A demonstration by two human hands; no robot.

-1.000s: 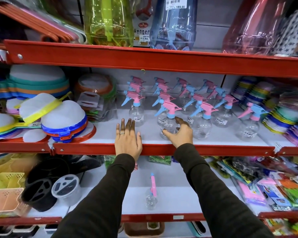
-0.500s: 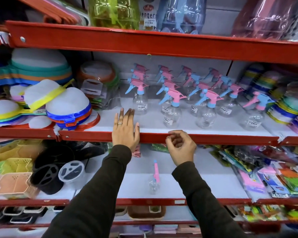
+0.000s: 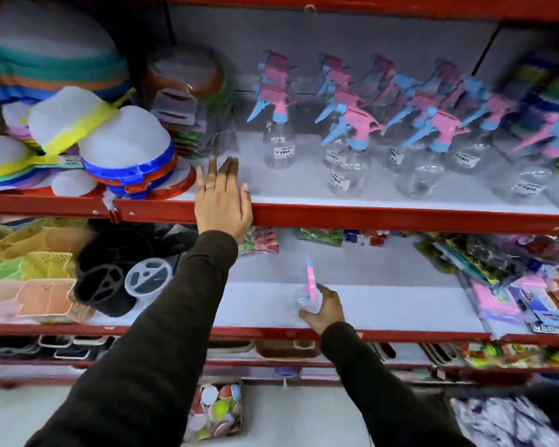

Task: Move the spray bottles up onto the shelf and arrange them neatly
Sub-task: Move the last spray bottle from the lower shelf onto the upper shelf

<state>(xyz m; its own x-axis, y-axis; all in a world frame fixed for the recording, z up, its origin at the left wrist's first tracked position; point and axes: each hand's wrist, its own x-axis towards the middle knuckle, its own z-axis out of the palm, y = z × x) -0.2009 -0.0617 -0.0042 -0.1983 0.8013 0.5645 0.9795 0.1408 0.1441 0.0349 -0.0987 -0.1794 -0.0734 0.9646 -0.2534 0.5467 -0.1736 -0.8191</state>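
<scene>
Several clear spray bottles (image 3: 349,171) with pink and blue trigger heads stand in rows on the upper white shelf (image 3: 368,217), which has a red front rim. One more spray bottle (image 3: 310,280), small with a pink head, stands alone on the lower shelf (image 3: 400,306). My right hand (image 3: 326,306) is down at that bottle, thumb and fingers curled around its clear body. My left hand (image 3: 221,201) lies flat over the upper shelf's red rim, fingers spread on the white surface to the left of the bottles, holding nothing.
Stacked white lids with coloured rims (image 3: 123,150) fill the upper shelf's left end. Black and pastel baskets (image 3: 107,279) crowd the lower shelf's left, packaged goods (image 3: 513,285) its right. A box of coloured pieces (image 3: 217,408) sits on the floor below.
My right hand let go of the front bottle on the upper shelf, dropped past the red rim and closed around the lone bottle below. The left hand stayed on the rim.
</scene>
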